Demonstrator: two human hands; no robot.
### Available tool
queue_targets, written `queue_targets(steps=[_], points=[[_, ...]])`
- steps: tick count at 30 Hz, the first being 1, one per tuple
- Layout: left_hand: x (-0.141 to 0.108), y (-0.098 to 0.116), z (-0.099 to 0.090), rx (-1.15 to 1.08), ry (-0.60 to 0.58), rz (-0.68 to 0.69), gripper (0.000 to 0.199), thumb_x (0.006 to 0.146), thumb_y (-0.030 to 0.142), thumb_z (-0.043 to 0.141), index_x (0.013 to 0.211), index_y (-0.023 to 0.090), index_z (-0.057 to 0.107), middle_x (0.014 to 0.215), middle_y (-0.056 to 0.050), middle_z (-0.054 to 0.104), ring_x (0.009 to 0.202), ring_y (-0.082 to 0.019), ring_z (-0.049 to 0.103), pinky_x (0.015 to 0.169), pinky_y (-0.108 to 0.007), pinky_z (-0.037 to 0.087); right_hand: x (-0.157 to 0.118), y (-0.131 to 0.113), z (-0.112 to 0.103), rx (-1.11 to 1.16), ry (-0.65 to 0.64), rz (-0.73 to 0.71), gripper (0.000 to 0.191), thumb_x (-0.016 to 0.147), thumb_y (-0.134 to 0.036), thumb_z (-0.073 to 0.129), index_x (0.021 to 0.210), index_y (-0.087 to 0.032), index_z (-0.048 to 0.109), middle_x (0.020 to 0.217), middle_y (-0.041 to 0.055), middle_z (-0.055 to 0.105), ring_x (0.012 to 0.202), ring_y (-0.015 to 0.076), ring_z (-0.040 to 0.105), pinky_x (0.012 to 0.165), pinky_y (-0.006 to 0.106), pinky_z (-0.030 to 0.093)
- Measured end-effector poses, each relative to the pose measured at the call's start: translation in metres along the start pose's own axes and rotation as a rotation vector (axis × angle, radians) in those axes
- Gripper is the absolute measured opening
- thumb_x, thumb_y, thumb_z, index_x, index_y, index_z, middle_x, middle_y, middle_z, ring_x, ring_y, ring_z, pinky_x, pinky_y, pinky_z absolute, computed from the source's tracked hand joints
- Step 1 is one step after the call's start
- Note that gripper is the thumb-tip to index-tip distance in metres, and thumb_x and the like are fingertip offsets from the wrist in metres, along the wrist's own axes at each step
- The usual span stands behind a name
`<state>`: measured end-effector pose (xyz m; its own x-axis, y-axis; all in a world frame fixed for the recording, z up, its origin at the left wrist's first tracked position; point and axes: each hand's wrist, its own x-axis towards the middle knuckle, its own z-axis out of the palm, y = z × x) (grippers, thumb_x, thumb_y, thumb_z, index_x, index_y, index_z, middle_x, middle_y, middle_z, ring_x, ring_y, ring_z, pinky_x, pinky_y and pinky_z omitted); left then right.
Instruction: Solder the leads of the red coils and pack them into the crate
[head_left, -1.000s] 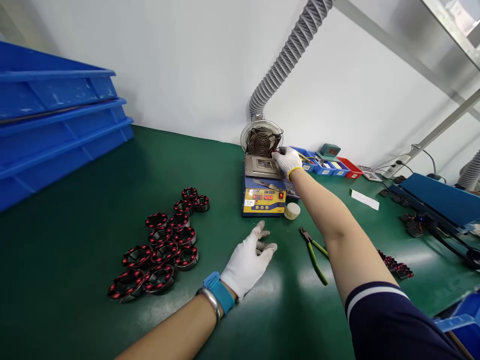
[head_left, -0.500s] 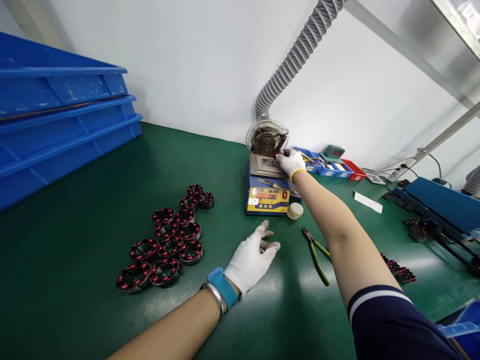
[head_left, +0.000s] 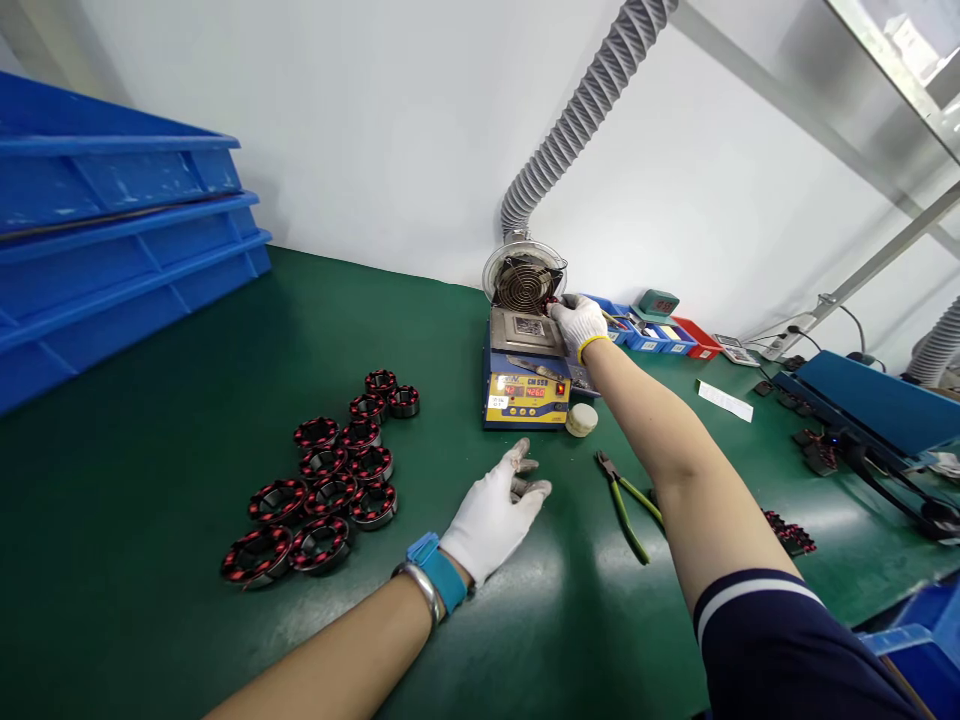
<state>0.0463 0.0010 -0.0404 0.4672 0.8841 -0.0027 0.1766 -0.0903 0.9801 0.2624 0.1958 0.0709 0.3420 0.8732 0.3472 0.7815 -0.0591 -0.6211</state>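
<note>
- Little has changed over the last second: the right hand [head_left: 580, 322] stays over the machine [head_left: 527, 385], so the work there seems still under way.
- Its fingers pinch a ring [head_left: 550, 302], partly hidden, beside the fan [head_left: 519, 287] at the machine's back.
- The left hand [head_left: 495, 516] holds nothing: fingers half curled, thumb apart; whether it touches the worktop [head_left: 431, 335] cannot be told.
- Other rings [head_left: 334, 508] lie to its left, cutters [head_left: 621, 515] to its right.
</note>
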Motion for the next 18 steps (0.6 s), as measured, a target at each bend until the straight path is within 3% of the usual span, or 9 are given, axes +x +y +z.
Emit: queue_targets(steps=[4, 12, 18], points=[[0.0, -0.002, 0.001, -0.004, 0.004, 0.005, 0.064, 0.083, 0.032, 0.058, 0.141, 0.016, 0.038, 0.118, -0.01, 0.063, 0.083, -0.014, 0.063, 0.079, -0.03, 0.052, -0.007, -0.006, -0.006, 0.035, -0.021, -0.009, 0.041, 0.078, -0.043, 0.057, 0.106, -0.015, 0.067, 0.095, 0.0046, 0.071, 0.09, 0.0169, 0.064, 0.083, 0.025, 0.047], [0.0, -0.003, 0.001, -0.012, 0.003, 0.008, 0.064, 0.083, 0.033, 0.057, 0.142, 0.017, 0.037, 0.118, -0.01, 0.062, 0.082, -0.014, 0.062, 0.079, -0.029, 0.052, -0.004, 0.0, 0.015, -0.107, 0.04, -0.017, 0.04, 0.078, -0.043, 0.057, 0.109, -0.019, 0.065, 0.102, 0.0049, 0.069, 0.097, 0.0195, 0.063, 0.091, 0.029, 0.046], [0.0, -0.003, 0.002, -0.013, 0.002, 0.009, 0.063, 0.083, 0.033, 0.057, 0.141, 0.016, 0.038, 0.117, -0.011, 0.062, 0.083, -0.014, 0.062, 0.079, -0.029, 0.051, -0.006, -0.002, 0.012, -0.086, 0.026, 0.02, 0.039, 0.074, -0.041, 0.062, 0.106, -0.019, 0.066, 0.102, 0.006, 0.069, 0.101, 0.022, 0.062, 0.093, 0.031, 0.045]])
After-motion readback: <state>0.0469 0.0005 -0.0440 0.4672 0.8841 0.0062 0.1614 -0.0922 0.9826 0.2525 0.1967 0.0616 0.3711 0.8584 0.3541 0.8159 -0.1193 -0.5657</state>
